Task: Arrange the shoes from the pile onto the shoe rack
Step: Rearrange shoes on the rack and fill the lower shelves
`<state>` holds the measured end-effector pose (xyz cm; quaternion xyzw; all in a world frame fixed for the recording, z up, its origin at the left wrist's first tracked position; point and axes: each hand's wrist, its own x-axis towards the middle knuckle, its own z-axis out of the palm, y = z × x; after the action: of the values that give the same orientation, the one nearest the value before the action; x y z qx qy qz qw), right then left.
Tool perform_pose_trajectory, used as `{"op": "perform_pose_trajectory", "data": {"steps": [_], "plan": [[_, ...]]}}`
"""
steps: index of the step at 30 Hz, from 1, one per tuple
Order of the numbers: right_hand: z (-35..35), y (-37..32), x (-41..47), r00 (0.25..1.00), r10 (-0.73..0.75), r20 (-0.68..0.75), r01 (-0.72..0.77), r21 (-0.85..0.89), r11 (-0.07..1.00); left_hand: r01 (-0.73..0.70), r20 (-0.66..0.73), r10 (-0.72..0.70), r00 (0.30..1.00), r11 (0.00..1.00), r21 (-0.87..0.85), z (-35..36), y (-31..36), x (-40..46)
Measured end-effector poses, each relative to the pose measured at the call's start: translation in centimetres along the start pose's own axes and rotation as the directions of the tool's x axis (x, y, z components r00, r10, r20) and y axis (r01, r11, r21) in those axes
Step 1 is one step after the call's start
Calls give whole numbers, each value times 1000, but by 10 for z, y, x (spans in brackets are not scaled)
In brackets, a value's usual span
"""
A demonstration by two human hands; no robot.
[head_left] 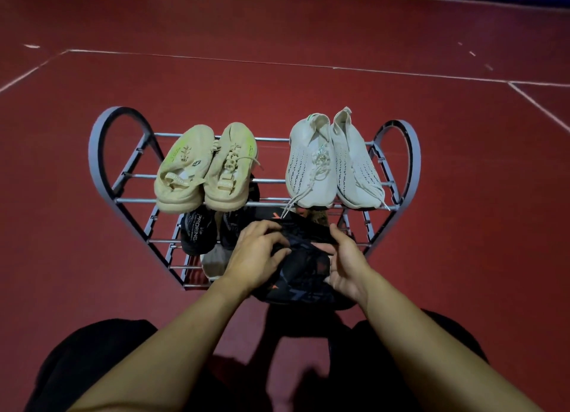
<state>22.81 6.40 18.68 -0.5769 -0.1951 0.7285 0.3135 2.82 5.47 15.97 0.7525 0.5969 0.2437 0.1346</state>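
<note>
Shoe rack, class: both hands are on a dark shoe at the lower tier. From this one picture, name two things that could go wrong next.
1. The white pair's loose lace dangles right above the black shoe held by the left hand and right hand; it might snag.
2. The beige pair overhangs the shoe rack's front bar, so a knock could tip it.

You had one shoe rack (101,140); two beige shoes (205,167) and two white shoes (333,161) on top; at least three dark shoes (197,232) lower down.
</note>
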Motion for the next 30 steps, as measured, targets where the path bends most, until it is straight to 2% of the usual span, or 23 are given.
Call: {"op": "perform_pose_trajectory", "data": {"steps": [3,8,12,17,23,26,30], "plan": [[0,1,-1,999,-24,-47,30,132,991,69,-33,-71,997,996,-53,-3,3,1],[1,-3,-6,997,-43,-60,63,391,918,179,43,-175,984,977,-118,-5,4,-2],[7,-4,-11,996,-90,19,71,453,889,313,84,-302,950,926,-211,-5,6,-1],[19,-8,4,986,-165,1,135,572,809,443,186,-405,895,851,-283,4,2,-1],[44,-15,33,967,-253,-12,210,600,772,497,252,-434,865,808,-316,20,3,6],[50,-23,38,959,-282,-10,234,588,774,548,287,-470,835,751,-367,31,0,11],[46,-28,44,955,-294,-39,276,480,833,638,419,-486,767,645,-420,47,-3,11]]}}
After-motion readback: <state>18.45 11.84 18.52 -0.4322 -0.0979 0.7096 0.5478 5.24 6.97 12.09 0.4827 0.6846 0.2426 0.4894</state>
